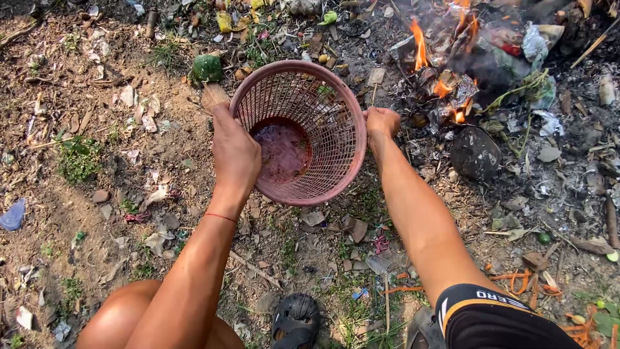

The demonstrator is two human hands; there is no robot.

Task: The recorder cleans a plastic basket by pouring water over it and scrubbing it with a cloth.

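basket (323, 116): pink plastic, open mesh wall, matt, base stained dark | ground (97, 181): dry rough dirt, dead leaves, scraps | sandal (296, 320): black rubbery, matt | sleeve (491, 317): black smooth cloth | wrist string (221, 217): thin red thread | burning pile (478, 52): charred plastic, paper, ash

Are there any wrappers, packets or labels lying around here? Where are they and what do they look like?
Yellow wrapper: crumpled, top middle among the litter.
Blue scrap: flat, left edge on the dirt.
White-and-teal bag: crumpled, top right beside the fire.
No signs or screens.
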